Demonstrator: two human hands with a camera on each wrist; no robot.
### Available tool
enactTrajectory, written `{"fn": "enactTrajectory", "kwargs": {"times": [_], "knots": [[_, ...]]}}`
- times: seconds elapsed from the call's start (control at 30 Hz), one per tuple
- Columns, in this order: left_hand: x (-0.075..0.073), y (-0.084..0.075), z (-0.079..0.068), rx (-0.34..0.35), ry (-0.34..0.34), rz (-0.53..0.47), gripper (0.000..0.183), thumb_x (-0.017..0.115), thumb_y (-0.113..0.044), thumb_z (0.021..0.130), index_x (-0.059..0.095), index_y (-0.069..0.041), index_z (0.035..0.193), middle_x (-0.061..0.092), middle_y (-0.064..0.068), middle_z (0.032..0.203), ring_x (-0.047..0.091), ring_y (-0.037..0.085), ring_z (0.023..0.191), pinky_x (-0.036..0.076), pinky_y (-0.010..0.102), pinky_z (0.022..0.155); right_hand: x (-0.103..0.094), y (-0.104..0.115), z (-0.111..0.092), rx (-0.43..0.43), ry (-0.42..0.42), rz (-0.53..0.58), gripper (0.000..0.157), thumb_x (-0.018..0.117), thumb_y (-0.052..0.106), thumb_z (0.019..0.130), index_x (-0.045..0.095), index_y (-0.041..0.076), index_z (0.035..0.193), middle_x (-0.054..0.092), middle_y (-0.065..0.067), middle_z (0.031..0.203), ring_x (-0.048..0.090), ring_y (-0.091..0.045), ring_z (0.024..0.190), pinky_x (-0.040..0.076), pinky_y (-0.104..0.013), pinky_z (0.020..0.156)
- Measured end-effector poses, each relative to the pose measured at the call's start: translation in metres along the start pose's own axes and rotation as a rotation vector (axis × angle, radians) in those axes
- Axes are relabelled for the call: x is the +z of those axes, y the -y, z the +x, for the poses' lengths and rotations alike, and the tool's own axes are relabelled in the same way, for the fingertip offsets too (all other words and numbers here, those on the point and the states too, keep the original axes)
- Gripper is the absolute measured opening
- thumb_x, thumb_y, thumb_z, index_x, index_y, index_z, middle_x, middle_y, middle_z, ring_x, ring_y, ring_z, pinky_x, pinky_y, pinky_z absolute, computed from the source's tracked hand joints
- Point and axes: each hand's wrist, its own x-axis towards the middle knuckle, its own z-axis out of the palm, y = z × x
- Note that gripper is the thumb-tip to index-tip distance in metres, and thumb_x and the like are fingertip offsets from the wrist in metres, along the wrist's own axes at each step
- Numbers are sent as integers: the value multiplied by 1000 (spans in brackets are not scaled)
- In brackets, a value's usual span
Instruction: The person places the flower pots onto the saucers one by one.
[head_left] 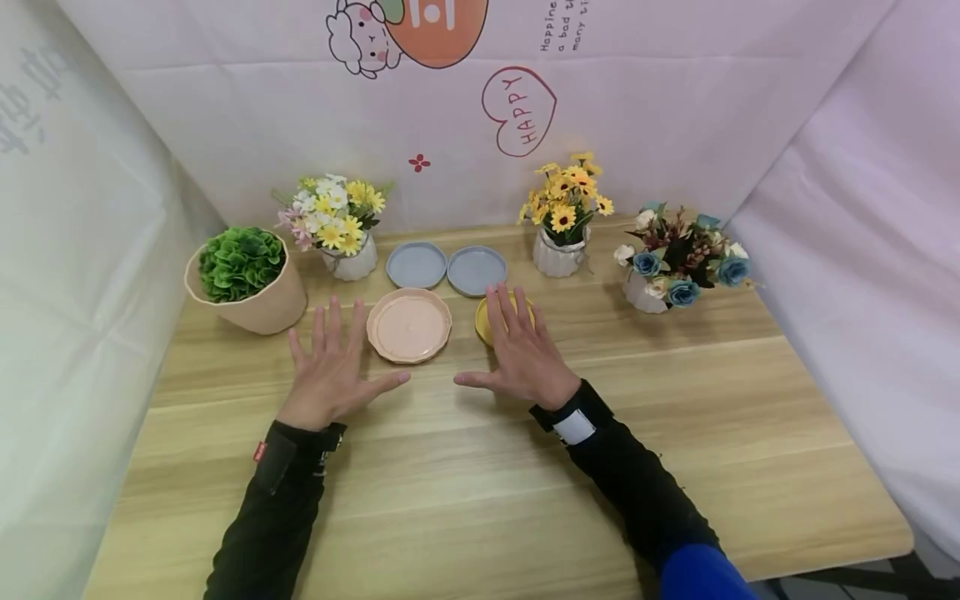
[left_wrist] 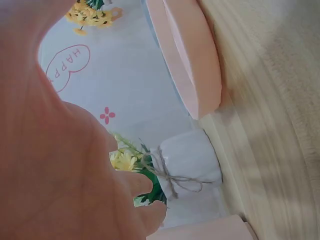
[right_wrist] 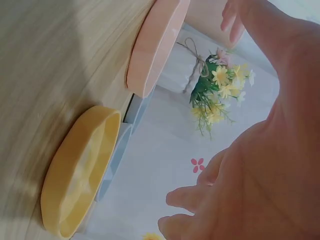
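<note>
A: How are the hands held around the pink dish (head_left: 409, 326)?

B: The left hand (head_left: 327, 371) is held just left of it; the right hand (head_left: 521, 354) is held above the yellow dish (right_wrist: 72, 165), which is set to the pink dish's right. All fingers are straight and spread, with nothing gripped.

A: Why is nothing steadied?

B: Support is presumably given by the table (head_left: 450, 483) alone, since the dishes are laid flat.

A: And the rest?

B: Two blue dishes (head_left: 417, 265) are placed side by side behind the pink dish. Flower pots (head_left: 557, 257) are stood behind it, farther to either side, perhaps for decoration.
</note>
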Motion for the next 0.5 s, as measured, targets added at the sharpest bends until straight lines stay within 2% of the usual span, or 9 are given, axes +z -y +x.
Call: {"fn": "enactTrajectory", "kwargs": {"times": [0.13, 0.23, 0.33, 0.5], "knots": [[-2, 1, -2, 6, -16, -25, 130, 65, -80, 85, -9, -15, 170, -24, 21, 174, -17, 47, 162, -15, 81, 120, 1, 2, 1, -1, -1, 38, 138, 73, 78, 83, -5, 2, 169, -2, -24, 177, -3, -46, 164, 12, -68, 132], [-4, 3, -3, 21, -45, -40, 132, 67, -79, 86, -12, -15, 170, -28, 18, 173, -18, 46, 162, -10, 82, 121, 2, 4, 2, -25, 4, 106, 140, 74, 75, 83, -10, 3, 168, -8, -23, 177, -7, -43, 165, 11, -67, 132], [-10, 6, -4, 40, -105, -81, 134, 68, -78, 86, -20, -17, 168, -34, 13, 172, -21, 43, 162, -6, 82, 123, 3, 9, 5, -66, 9, 205, 141, 77, 71, 84, -15, 3, 167, -16, -20, 176, -10, -40, 165, 10, -66, 132], [-28, 16, -4, 40, -272, -272, 139, 77, -67, 86, -30, -25, 163, -42, 5, 169, -30, 33, 161, -7, 78, 125, 8, 23, 16, -92, 25, 429, 141, 81, 61, 86, -20, 4, 165, -23, -18, 175, -13, -34, 165, 8, -57, 135]]}}
